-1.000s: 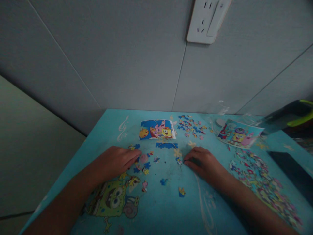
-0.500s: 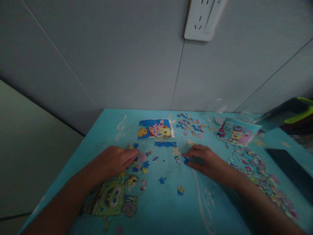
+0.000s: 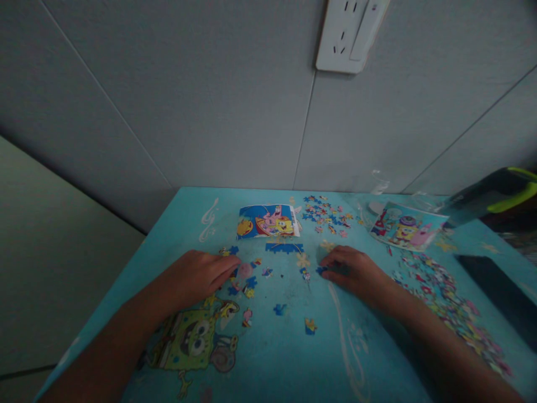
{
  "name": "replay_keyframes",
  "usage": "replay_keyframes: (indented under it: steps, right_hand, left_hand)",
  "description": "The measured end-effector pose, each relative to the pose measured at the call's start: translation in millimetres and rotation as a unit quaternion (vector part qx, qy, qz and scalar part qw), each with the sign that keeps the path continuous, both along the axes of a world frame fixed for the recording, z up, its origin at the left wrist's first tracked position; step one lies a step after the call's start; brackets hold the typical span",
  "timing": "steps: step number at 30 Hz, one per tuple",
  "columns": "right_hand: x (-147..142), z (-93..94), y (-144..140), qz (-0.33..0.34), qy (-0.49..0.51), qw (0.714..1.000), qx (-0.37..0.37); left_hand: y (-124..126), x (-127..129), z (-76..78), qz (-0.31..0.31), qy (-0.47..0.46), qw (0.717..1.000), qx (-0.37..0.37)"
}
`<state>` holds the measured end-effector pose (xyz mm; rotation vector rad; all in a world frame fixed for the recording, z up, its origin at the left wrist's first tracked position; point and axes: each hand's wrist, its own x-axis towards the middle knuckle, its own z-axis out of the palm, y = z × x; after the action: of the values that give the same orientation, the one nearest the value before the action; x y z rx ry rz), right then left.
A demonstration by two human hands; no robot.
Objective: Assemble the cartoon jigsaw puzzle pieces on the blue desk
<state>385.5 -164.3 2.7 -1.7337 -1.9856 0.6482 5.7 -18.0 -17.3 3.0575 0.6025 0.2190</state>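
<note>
My left hand lies flat, palm down, on the turquoise cartoon-printed table, its fingertips beside a cluster of loose puzzle pieces. My right hand rests on the table with fingers curled, its fingertips touching a small blue puzzle piece. A short assembled blue strip lies between the hands, farther back. Behind it is a cartoon reference picture. Single pieces lie nearer to me.
A heap of loose pieces spreads along the right side, and a smaller scatter lies at the back. A second cartoon picture sits at back right beside a dark object with a green edge. A wall socket is above.
My right hand has shifted slightly back and to the right, its fingertips now on the small blue piece. My left hand has stayed put. The view has tilted a little.
</note>
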Motion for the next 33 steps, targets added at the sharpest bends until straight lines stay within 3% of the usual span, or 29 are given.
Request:
replay_keyframes:
  steps: [11, 17, 27, 33]
  right_hand:
    - [-5.0, -0.8, -2.2, -0.035, 0.026, 0.999, -0.032]
    - [-1.9, -1.6, -1.9, -0.006, 0.038, 0.999, 0.024]
    - [-6.2, -0.1, -0.6, -0.121, 0.035, 0.991, 0.034]
    - [-6.8, 0.7, -0.5, -0.157, 0.102, 0.982, -0.002]
  left_hand:
    - [-0.5, 0.0, 0.0, 0.008, -0.014, 1.000, -0.013]
    - [0.4, -0.3, -1.1, 0.008, 0.012, 1.000, -0.007]
    - [-2.2, 2.0, 2.6, 0.011, 0.007, 1.000, -0.009]
    - [-2.6, 2.3, 3.8, 0.013, 0.015, 1.000, -0.008]
